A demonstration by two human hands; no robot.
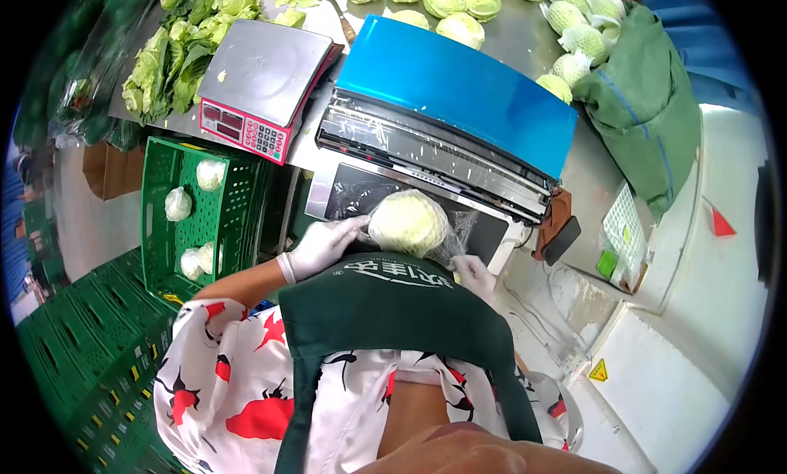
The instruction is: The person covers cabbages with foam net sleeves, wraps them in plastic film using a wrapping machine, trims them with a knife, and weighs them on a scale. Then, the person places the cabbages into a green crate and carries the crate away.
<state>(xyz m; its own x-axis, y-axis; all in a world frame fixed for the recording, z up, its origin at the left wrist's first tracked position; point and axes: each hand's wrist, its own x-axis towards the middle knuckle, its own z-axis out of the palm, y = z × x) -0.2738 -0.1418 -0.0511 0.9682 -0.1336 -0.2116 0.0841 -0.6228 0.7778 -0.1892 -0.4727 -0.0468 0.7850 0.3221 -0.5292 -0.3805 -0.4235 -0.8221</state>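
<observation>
A pale green cabbage (407, 223) sits on the dark plate (484, 228) of a wrapping machine, with clear plastic film (459, 238) around it. My left hand (326, 246), in a white glove, has its fingers closed on the film at the cabbage's left side. On the other side, my right hand (474, 275), also gloved, pinches the film near the cabbage's lower right. Part of that hand is hidden behind my dark green apron (402, 298). Beyond the cabbage lies the machine's film roller section (434, 158), under a blue cover (459, 84).
Left of the machine stands a scale (262, 72) with a red keypad. A green crate (184, 216) holds several wrapped cabbages. Loose leaves (168, 64) and bare cabbages (447, 2) lie at the back. Net-covered cabbages (566, 19) and a green cloth bag (648, 105) are at right.
</observation>
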